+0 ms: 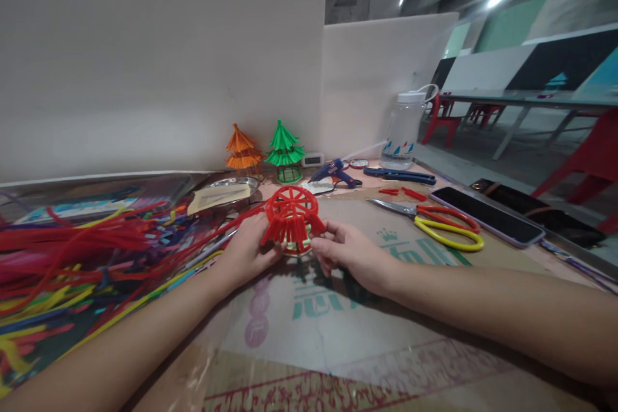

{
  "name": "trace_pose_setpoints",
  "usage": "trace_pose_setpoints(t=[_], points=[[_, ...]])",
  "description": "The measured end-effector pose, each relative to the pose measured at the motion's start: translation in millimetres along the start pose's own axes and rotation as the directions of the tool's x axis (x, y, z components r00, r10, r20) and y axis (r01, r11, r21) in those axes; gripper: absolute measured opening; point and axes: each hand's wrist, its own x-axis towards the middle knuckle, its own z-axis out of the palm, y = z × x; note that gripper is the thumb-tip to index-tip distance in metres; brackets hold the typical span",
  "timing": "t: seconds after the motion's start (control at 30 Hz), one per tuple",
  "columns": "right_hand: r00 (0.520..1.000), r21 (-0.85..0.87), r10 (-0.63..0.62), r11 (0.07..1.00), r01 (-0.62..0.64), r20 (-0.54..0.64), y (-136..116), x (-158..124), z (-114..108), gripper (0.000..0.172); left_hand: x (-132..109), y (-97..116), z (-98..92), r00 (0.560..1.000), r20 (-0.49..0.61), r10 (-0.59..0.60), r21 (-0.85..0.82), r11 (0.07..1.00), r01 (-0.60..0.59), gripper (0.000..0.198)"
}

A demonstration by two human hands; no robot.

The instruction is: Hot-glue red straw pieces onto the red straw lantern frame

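Between my hands sits a small red pipe-cleaner pavilion (pixel 293 232), tilted toward me, with a spoked ring at one end and a flared skirt of short red strips. Pale green pieces show below the strips. My left hand (pixel 250 246) is closed on its left side, the thumb near the lower edge. On the other side my right hand (pixel 355 252) pinches the right edge of the red strips. Behind it stand an orange pipe-cleaner pavilion (pixel 239 151) and a green one (pixel 284 151), each with tiered roofs.
Loose coloured pipe cleaners (pixel 72 257) pile up at the left, beside a metal dish (pixel 253 185). A blue glue gun (pixel 337 172), a utility knife (pixel 400 175), scissors (pixel 447 228), a phone (pixel 485 214) and a water bottle (pixel 400 132) lie or stand to the right. White boards (pixel 164 64) rise behind.
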Motion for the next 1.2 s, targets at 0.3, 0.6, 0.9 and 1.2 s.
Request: trace_pose_setpoints(t=[0.3,0.6,0.9,1.2], points=[[0.998,-0.054,-0.029,0.998,0.026,-0.050,0,-3,-4,0.049,4,0,-0.2,1.000,0.003,-0.027,-0.131,0.991,0.027,0.035],[0.961,-0.215,-0.164,0.970,0.116,-0.221,-4,16,-32,0.052,2,-12,-0.6,0.992,0.095,-0.086,-0.049,0.995,0.091,0.048],[0.932,-0.716,-0.326,0.688,0.119,-0.159,-6,40,-68,0.011,11,-44,-43.8,0.911,0.300,-0.284,0.293,0.936,0.195,0.058],[0.959,-0.909,-0.282,0.394,0.135,0.020,-2,39,-68,0.013,9,-30,-45.7,0.944,0.160,-0.289,0.316,0.921,0.229,0.034]])
